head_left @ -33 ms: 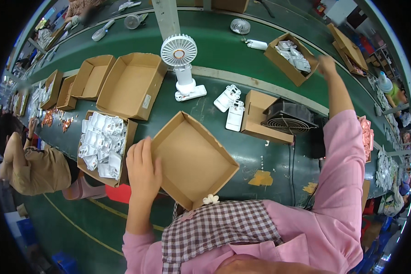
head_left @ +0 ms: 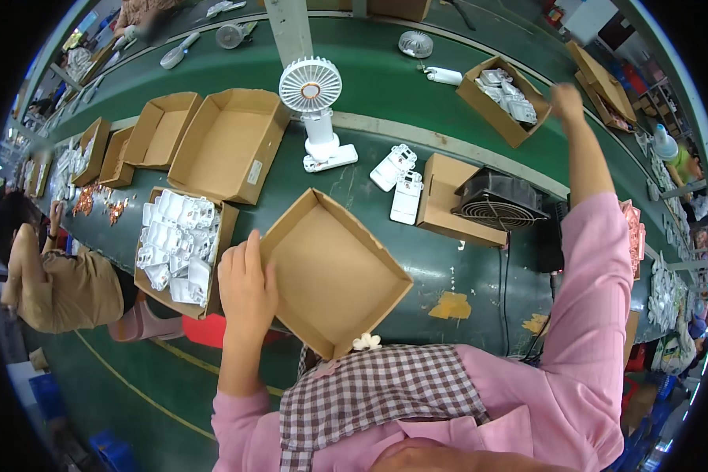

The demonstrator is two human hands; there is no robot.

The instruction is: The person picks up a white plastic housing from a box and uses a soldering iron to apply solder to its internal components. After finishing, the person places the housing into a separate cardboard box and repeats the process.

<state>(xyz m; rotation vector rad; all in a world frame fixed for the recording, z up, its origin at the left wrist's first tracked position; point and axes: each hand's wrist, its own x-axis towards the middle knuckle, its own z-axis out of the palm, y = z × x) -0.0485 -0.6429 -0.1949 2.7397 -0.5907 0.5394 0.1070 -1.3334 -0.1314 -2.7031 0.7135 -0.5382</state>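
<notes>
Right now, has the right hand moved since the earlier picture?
Yes, slightly: the right hand is a bit farther forward, away from the black fan.

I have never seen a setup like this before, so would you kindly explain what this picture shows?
There is no machine arm here: a person works with two bare hands, seen from above by a wide fisheye camera on their head, which bends straight edges. The left hand is at the left edge of an open cardboard box and seems to steady it. The right hand is stretched out to the corner of a farther box of white parts; its grip is unclear. On the green table stand a white fan, two white casings and a black fan on cardboard.
</notes>
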